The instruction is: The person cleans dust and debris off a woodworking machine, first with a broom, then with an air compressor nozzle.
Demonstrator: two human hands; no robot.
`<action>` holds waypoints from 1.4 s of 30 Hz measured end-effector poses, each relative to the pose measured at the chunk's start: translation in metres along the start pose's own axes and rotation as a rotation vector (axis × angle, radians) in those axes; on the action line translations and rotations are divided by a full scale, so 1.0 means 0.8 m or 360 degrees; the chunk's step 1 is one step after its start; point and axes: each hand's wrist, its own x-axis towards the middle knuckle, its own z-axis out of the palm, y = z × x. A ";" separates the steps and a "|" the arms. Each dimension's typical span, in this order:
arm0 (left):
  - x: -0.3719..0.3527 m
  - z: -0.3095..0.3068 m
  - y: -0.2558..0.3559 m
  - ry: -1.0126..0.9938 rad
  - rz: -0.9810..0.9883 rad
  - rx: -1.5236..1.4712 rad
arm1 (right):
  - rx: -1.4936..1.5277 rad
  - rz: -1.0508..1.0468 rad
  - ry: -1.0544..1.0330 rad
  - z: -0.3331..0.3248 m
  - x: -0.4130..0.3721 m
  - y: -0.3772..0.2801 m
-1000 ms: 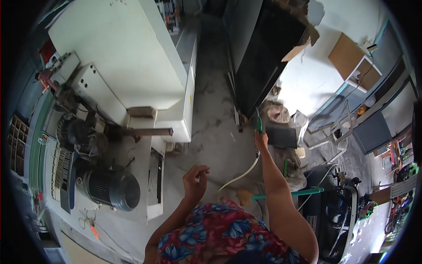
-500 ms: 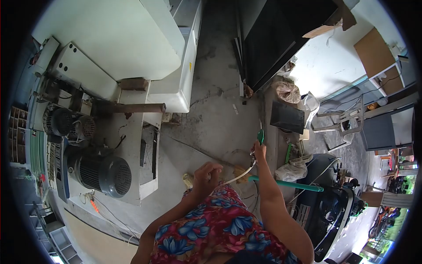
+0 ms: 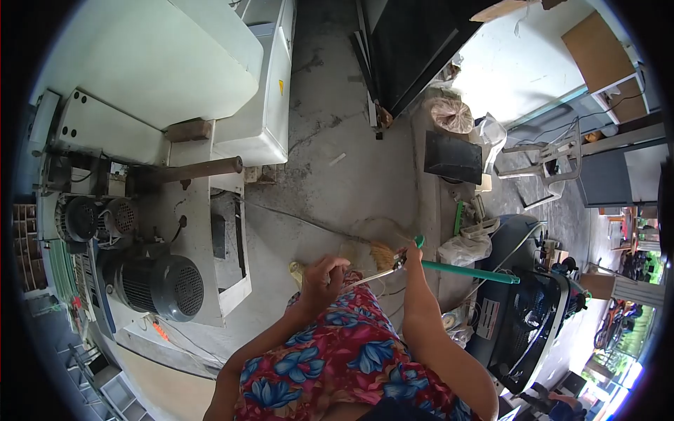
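Observation:
My right hand (image 3: 411,255) is closed around a tool with a green end (image 3: 419,241), and a pale hose (image 3: 375,278) runs from it toward my left hand (image 3: 324,281). The fingers of my left hand are curled near the hose's other end, in front of the floral garment (image 3: 337,337); what they hold is hidden. Beside my right hand lie the straw bristles of a broom (image 3: 382,255) and a green pole (image 3: 470,271).
Left stand a machine with a dark motor (image 3: 165,286) and a white cabinet (image 3: 256,116). A black panel (image 3: 411,52) leans ahead. To the right are a black bin (image 3: 453,156), a chair (image 3: 554,165) and a dark compressor (image 3: 530,326). A cable (image 3: 302,219) crosses the floor.
The view has shifted. My right hand has drawn back toward my body with the green-ended tool, which now points differently. My left hand stays curled.

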 end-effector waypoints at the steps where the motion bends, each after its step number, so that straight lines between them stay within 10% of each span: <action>1: 0.000 0.000 0.001 -0.0008 0.0006 -0.0006 | 0.0035 0.0059 0.0091 -0.013 0.000 0.016; 6: -0.007 -0.001 -0.002 -0.0050 -0.0001 0.0035 | -0.0148 0.0050 0.0231 -0.021 -0.009 0.052; 11: -0.012 -0.001 0.001 -0.0065 0.0019 0.0028 | -0.0497 -0.1150 -0.0380 0.061 -0.066 -0.020; 14: -0.012 -0.003 0.005 -0.0062 0.0068 0.0045 | -0.0090 -0.1255 -0.0023 0.098 -0.151 -0.104; 22: -0.015 -0.001 0.018 -0.0085 0.0081 0.0001 | -0.0109 -0.1032 -0.0189 0.046 -0.135 -0.198; 32: -0.014 0.021 0.023 -0.0100 0.0260 0.0010 | -0.0022 -0.0577 -0.0278 -0.038 -0.071 -0.102; 42: -0.018 0.036 0.035 -0.0185 0.0256 0.0038 | 0.0135 -0.0948 -0.0100 -0.032 -0.132 -0.154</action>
